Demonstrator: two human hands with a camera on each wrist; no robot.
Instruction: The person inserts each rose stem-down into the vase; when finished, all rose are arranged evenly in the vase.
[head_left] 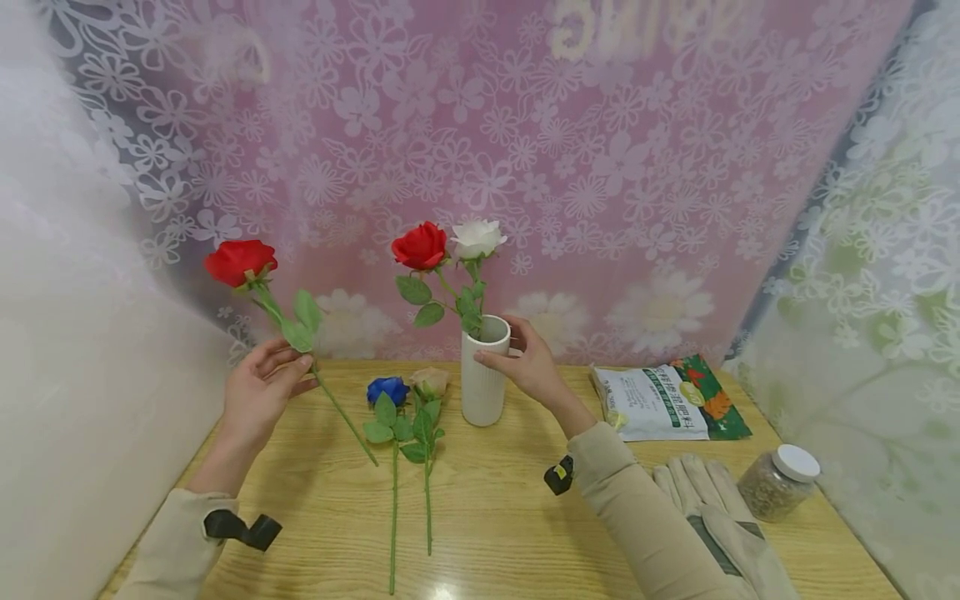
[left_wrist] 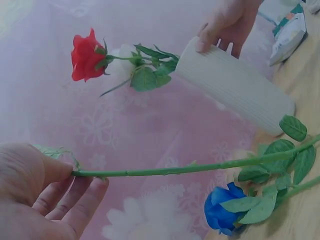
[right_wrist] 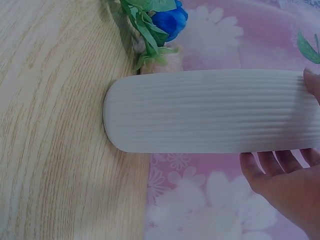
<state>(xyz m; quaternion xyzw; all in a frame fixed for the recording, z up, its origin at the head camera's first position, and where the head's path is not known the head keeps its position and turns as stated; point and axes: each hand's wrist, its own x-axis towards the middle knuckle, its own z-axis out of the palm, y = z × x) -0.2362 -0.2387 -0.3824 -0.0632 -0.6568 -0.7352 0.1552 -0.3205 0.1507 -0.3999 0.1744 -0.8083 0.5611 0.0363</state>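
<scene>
In the head view my left hand [head_left: 258, 396] pinches the green stem of a red rose [head_left: 240, 262], held up at the left with its bloom on top. My right hand [head_left: 534, 367] holds a white ribbed vase [head_left: 483, 387] near its rim, thumb in front. The vase stands upright on the table, with another red rose [head_left: 420, 247] and a white rose [head_left: 477, 239] in it. Left of the vase lie a blue rose [head_left: 387, 391] and a pale beige rose [head_left: 430, 382], stems towards me. The left wrist view shows the pinched stem [left_wrist: 165, 170] passing above the blue rose.
On the right of the wooden table [head_left: 510, 533] lies a white and green printed bag [head_left: 660, 404]. In front of it are pale work gloves [head_left: 720, 521] and a white-lidded jar [head_left: 776, 483] of brown grains. A pink flowered curtain [head_left: 585, 167] hangs behind.
</scene>
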